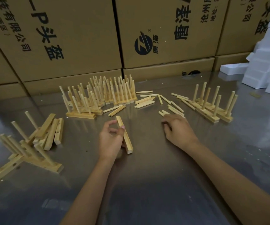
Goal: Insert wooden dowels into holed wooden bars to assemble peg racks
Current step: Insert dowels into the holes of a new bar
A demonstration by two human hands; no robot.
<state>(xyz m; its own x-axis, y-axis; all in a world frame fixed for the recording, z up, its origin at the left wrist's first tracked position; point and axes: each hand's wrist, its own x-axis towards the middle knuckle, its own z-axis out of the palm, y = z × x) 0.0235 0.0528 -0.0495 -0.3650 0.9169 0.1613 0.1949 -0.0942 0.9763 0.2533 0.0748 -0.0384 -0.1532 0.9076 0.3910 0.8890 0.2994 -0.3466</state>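
Head view shows us working at a dull, reflective metal table [147,184], walled at the back by printed cardboard cartons [82,38], with white foam blocks [264,67] stacked at far right. Our left hand [110,138] grips a wooden bar [125,135] standing on edge at the table's middle, while our right hand [177,129] rests fingers-down, curled, at the near end of the loose dowels [173,108]; whether it pinches one we cannot tell. Finished peg racks [102,93] crowd behind, more stand right [212,106], and spare bars [51,132] lie left.

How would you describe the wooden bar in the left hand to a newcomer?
On the steel table, find the left hand near the middle. It grips one wooden bar, tilted on end. Unlike the racks around, it carries no dowels.
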